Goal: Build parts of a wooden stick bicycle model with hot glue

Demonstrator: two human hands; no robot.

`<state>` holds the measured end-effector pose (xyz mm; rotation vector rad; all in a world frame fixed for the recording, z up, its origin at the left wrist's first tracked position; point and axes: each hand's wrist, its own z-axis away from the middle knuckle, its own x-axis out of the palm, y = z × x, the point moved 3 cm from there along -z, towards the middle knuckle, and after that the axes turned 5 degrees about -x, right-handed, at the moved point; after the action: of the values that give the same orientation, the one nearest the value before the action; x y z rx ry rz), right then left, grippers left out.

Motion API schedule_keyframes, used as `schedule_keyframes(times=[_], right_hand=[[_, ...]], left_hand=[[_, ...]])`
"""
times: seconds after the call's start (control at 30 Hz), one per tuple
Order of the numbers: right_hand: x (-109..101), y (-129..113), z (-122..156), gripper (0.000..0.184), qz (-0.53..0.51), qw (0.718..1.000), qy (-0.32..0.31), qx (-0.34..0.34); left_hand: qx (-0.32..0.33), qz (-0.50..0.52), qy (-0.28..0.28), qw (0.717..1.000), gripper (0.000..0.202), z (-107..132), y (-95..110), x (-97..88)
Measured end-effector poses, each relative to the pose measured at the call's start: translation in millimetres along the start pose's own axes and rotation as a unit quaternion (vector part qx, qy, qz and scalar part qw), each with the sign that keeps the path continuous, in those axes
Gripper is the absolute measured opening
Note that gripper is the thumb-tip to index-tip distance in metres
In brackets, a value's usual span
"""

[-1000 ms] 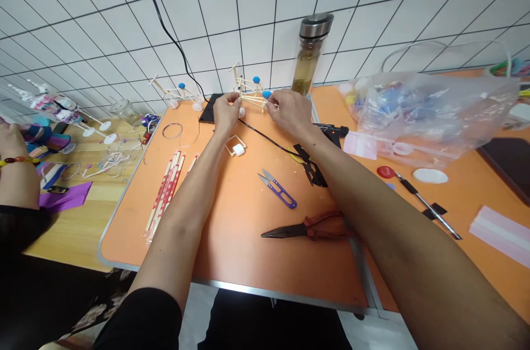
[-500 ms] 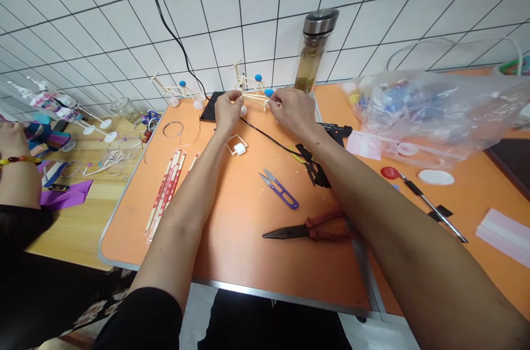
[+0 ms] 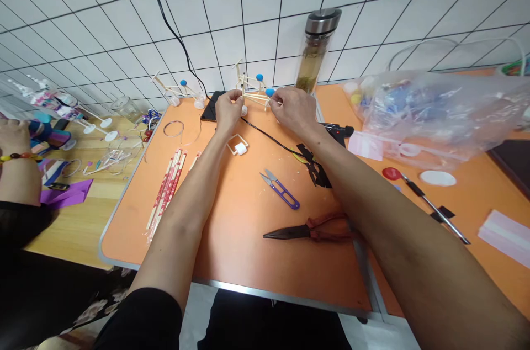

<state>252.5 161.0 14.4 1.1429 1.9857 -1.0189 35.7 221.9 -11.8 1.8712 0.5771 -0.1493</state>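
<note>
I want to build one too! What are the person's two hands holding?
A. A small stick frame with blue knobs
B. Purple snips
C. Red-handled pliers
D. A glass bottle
A. The left hand and right hand both grip the small stick frame, while the purple snips and red-handled pliers lie on the orange table.

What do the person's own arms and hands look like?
The left hand and right hand are bare and ungloved, with no watch or bracelet on the wrists. A black fabric sleeve ends at the left upper arm.
</note>
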Motion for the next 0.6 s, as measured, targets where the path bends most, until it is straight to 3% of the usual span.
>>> schedule_keyframes(times=[0.6], right_hand=[[1.8,2.1,-0.9,0.021,-0.005,1.000,0.003,0.000]], left_hand=[[0.005,0.002,0.001,1.000,0.017,-4.1,-4.8,2.5]])
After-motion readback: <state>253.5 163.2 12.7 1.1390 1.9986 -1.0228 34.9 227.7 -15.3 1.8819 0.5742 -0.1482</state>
